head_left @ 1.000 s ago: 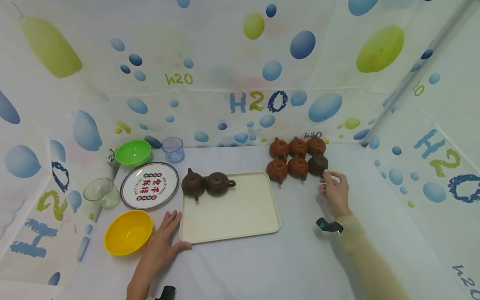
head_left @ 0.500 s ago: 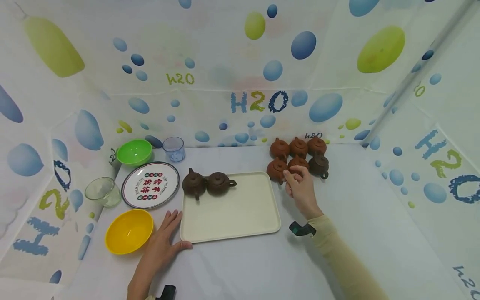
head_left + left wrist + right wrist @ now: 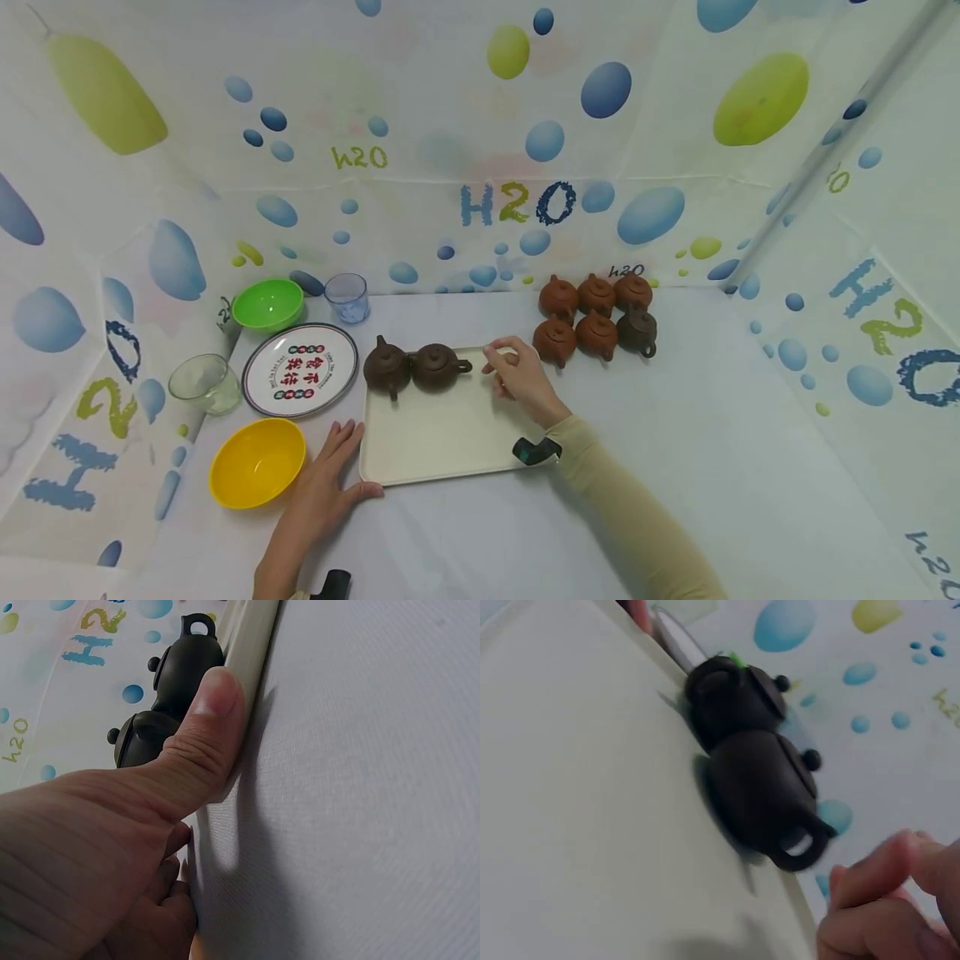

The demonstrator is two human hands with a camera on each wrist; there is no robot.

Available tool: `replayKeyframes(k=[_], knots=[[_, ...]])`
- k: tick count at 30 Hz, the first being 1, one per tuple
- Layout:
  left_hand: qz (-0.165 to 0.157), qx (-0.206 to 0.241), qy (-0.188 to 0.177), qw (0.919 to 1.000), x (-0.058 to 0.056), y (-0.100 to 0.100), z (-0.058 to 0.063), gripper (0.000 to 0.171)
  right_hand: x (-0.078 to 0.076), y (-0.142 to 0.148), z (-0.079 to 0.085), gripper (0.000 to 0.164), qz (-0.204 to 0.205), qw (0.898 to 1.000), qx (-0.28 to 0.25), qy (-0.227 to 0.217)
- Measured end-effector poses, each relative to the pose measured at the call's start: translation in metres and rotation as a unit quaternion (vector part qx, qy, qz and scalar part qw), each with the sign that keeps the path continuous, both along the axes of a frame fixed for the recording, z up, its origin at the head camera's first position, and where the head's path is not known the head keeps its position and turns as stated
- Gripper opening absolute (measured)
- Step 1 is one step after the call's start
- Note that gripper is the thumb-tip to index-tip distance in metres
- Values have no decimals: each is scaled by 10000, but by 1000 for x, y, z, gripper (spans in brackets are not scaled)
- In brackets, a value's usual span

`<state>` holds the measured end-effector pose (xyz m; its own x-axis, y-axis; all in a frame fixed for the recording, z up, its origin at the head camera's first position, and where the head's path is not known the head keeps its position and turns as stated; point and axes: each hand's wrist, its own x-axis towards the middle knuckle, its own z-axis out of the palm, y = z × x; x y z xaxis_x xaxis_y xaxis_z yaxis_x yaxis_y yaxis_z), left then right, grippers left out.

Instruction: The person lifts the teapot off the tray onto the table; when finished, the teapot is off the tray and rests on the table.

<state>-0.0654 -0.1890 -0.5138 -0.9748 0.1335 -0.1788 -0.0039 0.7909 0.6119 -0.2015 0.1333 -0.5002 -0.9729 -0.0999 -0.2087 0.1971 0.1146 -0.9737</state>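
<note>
My left hand [image 3: 326,479] lies at the near left corner of a cream tray [image 3: 450,442], its fingers along the left side and its thumb on the front edge. In the left wrist view the thumb [image 3: 206,727] rests against the tray's rim. Two dark brown teapots, one at the corner [image 3: 386,368] and one beside it [image 3: 435,368], touch each other at the tray's far left. My right hand [image 3: 521,379] hovers over the tray's far right part, fingers loosely bent and holding nothing. It is nearest the second teapot's handle [image 3: 802,844], a small gap away.
Several reddish-brown teapots [image 3: 555,340] and one dark teapot [image 3: 636,331] stand in two rows at the back right. Left of the tray are a printed plate [image 3: 262,354], a green bowl [image 3: 267,305], a yellow bowl [image 3: 257,463], a blue glass [image 3: 347,299] and a clear glass [image 3: 204,385].
My right hand has left the dark teapot in the right-hand group, which now stands with its handle showing, and moved left over the tray. The left hand stays put.
</note>
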Motion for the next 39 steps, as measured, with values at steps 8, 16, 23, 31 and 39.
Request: replayKeyframes(k=[8,16,23,31,39], knots=[[13,45,24,10000,0,0,1,106,7,-36,-14,36,903,9954,279,-174],[-11,-16,91,10000,0,1,0,106,17,-49,-17,38,1287,9902,-11,-539],[-3,13,113,9999,0,0,0,105,22,-55,-21,35,909,9933,-402,-586],[-19,31,74,10000,0,0,1,106,33,-46,-13,36,549,9946,-677,-568],[-43,-3,13,10000,-1,0,2,106,50,-22,-1,39,162,9973,-574,-424]])
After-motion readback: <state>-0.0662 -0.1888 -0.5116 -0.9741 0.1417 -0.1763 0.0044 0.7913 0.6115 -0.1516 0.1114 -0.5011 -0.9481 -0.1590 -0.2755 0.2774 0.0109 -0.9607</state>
